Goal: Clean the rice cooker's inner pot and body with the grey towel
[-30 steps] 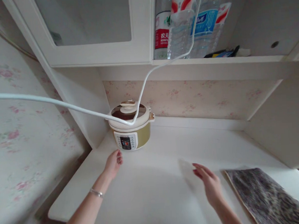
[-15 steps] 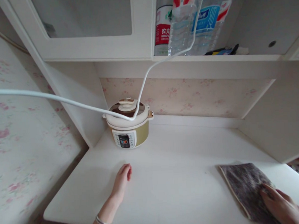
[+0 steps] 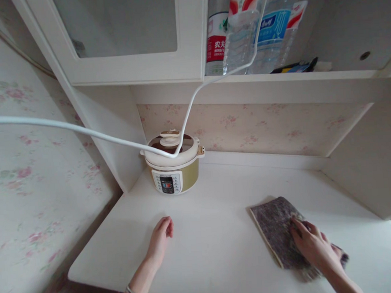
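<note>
My right hand [image 3: 316, 244] grips a dark grey-brown cloth [image 3: 276, 230] with a pale edge, bunching it under the fingers. The cloth lies against the white tabletop [image 3: 220, 233] on the right side. Toward the left, my left hand [image 3: 161, 236] hovers over or rests on the tabletop, its fingers curled in; whether it touches the surface I cannot tell. Nothing shows in that curled hand, and a silver bracelet circles its wrist. Beyond it stands a green and cream electric pressure cooker [image 3: 175, 163], lid on, control panel facing me.
A white cable [image 3: 82, 132] crosses the view, passing in front of the cooker and up to the cabinet. The overhead cabinet has a glass door [image 3: 118, 23] and an open shelf holding several plastic bottles [image 3: 242, 37]. White side panels [image 3: 364, 154] flank the tabletop.
My right hand has slid the cloth leftward and a little away from me across the tabletop. My left hand has stayed nearly still. The whole view has shifted slightly.
</note>
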Action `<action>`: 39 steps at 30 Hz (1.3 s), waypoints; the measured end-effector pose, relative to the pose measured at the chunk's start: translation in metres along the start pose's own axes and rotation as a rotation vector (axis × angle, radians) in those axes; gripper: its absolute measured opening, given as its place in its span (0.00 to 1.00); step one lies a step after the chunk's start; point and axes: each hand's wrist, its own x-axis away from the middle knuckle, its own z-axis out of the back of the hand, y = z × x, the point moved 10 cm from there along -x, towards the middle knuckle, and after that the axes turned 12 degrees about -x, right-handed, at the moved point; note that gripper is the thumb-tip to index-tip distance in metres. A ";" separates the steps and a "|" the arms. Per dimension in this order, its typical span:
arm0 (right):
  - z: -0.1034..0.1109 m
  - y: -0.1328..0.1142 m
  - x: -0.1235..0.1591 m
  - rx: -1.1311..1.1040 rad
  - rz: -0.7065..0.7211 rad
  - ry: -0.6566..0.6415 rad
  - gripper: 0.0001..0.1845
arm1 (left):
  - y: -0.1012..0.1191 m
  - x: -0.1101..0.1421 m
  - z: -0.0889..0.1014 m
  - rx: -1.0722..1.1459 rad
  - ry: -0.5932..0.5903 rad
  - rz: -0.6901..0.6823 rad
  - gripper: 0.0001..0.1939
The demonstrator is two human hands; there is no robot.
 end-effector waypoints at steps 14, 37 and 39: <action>-0.013 -0.061 0.006 0.038 0.077 -0.052 0.29 | -0.003 0.002 0.003 0.079 0.020 0.028 0.15; -0.030 -0.287 0.111 -1.199 0.356 -0.672 0.25 | 0.048 0.054 -0.052 -1.167 0.075 -0.533 0.25; -0.035 -0.272 0.100 -1.205 0.296 -0.626 0.23 | 0.032 0.048 -0.044 -1.284 0.068 -0.491 0.27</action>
